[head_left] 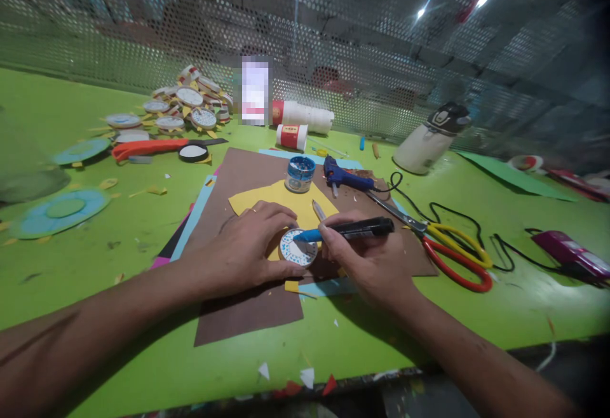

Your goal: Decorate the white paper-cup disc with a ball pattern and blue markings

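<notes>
My left hand (248, 246) rests on the brown paper sheet (243, 310), its fingers and thumb closed around a small white paper cup bottom (298, 251) dotted with blue marks. My right hand (369, 259) grips a blue-tipped marker with a black body (350, 230), and the tip touches the cup's top surface. A yellow paper piece (281, 201) lies under and behind the cup.
A blue-dotted cup (300, 173), blue glue gun (343, 178) with black cord, and red-and-yellow scissors (448, 246) lie to the right. A pile of finished paper discs (188, 107), an orange cutter (147, 147), cup stacks (305, 117), a white bottle (429, 138) and a mesh wall stand behind.
</notes>
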### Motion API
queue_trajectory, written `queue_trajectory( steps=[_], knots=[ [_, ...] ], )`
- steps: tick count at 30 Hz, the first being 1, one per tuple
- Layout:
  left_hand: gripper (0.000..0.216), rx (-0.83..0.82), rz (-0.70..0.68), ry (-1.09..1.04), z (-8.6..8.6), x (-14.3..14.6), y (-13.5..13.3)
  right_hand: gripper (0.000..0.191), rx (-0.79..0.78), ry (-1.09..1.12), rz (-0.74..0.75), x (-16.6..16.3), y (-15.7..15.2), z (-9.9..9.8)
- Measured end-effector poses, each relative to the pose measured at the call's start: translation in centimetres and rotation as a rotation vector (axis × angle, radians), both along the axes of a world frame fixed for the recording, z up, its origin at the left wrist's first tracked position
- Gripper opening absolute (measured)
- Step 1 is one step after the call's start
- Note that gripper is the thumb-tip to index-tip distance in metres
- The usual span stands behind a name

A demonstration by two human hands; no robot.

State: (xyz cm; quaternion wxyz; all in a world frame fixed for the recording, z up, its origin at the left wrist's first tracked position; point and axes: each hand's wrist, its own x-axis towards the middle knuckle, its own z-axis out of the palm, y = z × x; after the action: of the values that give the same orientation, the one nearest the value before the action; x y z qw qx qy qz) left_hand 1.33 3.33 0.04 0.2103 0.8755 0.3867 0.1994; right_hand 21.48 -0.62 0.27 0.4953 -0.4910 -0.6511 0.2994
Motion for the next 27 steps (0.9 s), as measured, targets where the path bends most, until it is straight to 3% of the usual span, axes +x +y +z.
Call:
queue_trajectory(
  steps=[16, 27],
  knots=[
    [0.045, -0.012, 0.001, -0.014, -0.14, 0.09, 0.07, 0.025, -0.086, 0.125, -0.068, -0.72, 0.32, 0.29],
    [0.046, -0.002, -0.006, -0.021, -0.32, -0.06, 0.15, 0.026, -0.101, 0.133, -0.010, -0.57, 0.47, 0.04]
  ],
)
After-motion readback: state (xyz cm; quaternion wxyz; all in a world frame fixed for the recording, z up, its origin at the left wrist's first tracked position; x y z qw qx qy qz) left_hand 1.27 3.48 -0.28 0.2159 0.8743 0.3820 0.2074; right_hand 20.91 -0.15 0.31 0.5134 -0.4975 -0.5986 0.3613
